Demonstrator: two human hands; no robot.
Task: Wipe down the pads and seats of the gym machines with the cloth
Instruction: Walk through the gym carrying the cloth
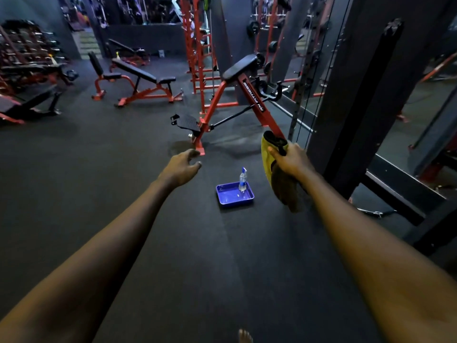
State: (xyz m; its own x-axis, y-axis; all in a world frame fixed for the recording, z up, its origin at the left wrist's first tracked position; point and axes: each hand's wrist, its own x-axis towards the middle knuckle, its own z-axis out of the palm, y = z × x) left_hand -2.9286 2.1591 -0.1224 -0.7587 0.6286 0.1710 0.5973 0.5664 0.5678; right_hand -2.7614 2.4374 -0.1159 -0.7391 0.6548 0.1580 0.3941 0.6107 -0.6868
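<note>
A blue tray [228,196] sits on the dark rubber floor [99,149], and a clear spray bottle [242,181] stands upright in its far right corner. A dumbbell rack [27,45] lines the left wall. Steps [89,44] rise at the back, and weight plates [253,27] hang on red uprights [197,45].

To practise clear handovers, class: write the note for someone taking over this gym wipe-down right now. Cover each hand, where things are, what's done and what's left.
Left hand: open, holding nothing, stretched forward.
Right hand: grips the yellow cloth, which hangs down from it.
Spray bottle stands upright in the blue tray on the floor.
Done: cannot tell; no pad shows signs of wiping.
Left: the cloth touches no pad yet. Nearest are the red machine's black pad and the bench beyond.
</note>
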